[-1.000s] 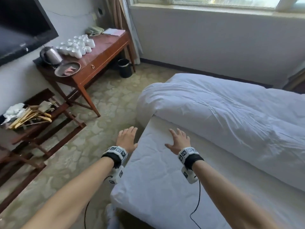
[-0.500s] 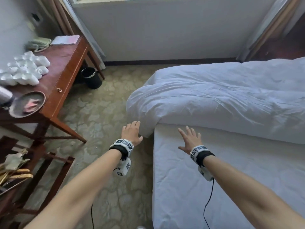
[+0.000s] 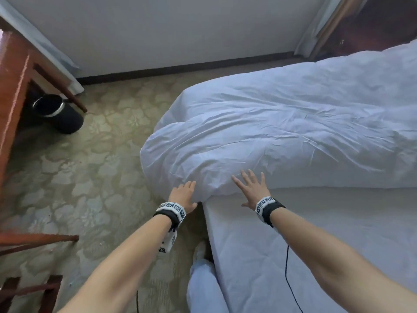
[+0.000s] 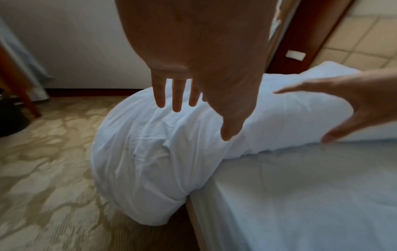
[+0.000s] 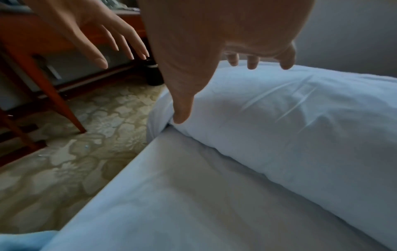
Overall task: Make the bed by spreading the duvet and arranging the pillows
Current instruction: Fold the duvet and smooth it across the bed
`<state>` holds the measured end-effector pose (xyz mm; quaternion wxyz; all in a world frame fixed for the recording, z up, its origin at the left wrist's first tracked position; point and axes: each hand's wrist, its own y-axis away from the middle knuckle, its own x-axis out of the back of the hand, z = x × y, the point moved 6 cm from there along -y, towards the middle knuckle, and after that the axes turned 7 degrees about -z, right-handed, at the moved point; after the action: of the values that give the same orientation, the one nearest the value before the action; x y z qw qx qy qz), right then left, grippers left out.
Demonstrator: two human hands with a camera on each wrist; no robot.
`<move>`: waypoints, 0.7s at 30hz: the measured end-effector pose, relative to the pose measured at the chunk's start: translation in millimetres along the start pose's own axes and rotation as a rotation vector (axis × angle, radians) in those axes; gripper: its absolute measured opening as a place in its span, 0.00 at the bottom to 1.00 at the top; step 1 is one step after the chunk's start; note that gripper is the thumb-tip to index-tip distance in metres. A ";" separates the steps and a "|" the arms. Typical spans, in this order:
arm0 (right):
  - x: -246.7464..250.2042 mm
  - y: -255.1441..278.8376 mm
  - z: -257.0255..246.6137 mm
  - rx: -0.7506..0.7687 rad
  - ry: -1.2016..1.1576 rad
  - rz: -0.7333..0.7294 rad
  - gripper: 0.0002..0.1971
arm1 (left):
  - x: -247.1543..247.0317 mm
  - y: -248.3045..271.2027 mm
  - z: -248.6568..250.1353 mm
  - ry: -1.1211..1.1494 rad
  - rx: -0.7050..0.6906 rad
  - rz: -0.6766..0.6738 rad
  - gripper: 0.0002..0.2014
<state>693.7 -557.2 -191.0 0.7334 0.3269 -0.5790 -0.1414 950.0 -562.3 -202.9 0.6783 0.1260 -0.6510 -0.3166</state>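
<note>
A white duvet (image 3: 282, 132) lies bunched in a thick roll across the far part of the bed, and its near end hangs over the mattress corner toward the floor (image 4: 150, 161). The bare white sheet (image 3: 304, 245) covers the rest of the mattress. My left hand (image 3: 184, 195) reaches over the hanging end with straight fingers (image 4: 177, 96) just above the fabric. My right hand (image 3: 250, 188) is spread open at the duvet's near edge, and its thumb (image 5: 181, 112) touches the fold. No pillows are in view.
A wooden desk (image 3: 11, 86) stands at the left with a black waste bin (image 3: 56, 114) under it. A wooden luggage rack (image 3: 33, 240) is at the lower left. Patterned carpet (image 3: 90, 177) lies between desk and bed. My leg and shoe (image 3: 200, 267) stand by the bed's side.
I have stepped closer to the bed. Both hands have moved forward, from above the sheet and floor to the bunched end of the duvet.
</note>
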 end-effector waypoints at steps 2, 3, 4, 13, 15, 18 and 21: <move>-8.5 -42.8 2.6 -0.045 0.018 -0.066 0.67 | -23.1 -50.3 -8.0 0.033 -0.043 -0.106 0.46; -14.0 -61.5 1.1 -0.054 0.013 -0.056 0.70 | -37.8 -72.1 -11.7 0.035 -0.051 -0.118 0.47; -20.6 -76.8 -1.2 -0.065 0.013 -0.050 0.75 | -50.7 -90.2 -13.0 0.024 -0.061 -0.140 0.49; -46.8 -186.8 12.2 -0.134 0.003 -0.074 0.75 | -128.8 -208.5 -12.7 0.325 0.047 -0.126 0.88; -42.4 -194.9 13.7 -0.097 0.050 -0.088 0.68 | -124.2 -221.2 -20.9 0.386 -0.028 -0.075 0.84; -34.6 -193.8 12.1 -0.015 0.079 -0.066 0.48 | -115.4 -217.9 -35.4 0.421 -0.126 0.078 0.58; -11.3 -168.4 4.9 0.087 0.079 -0.074 0.35 | -99.0 -193.7 -26.7 0.342 -0.144 0.093 0.37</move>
<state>714.6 -677.8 -307.3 0.7351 0.3851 -0.5426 -0.1301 929.1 -658.8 -398.6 0.8001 0.0989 -0.5071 -0.3048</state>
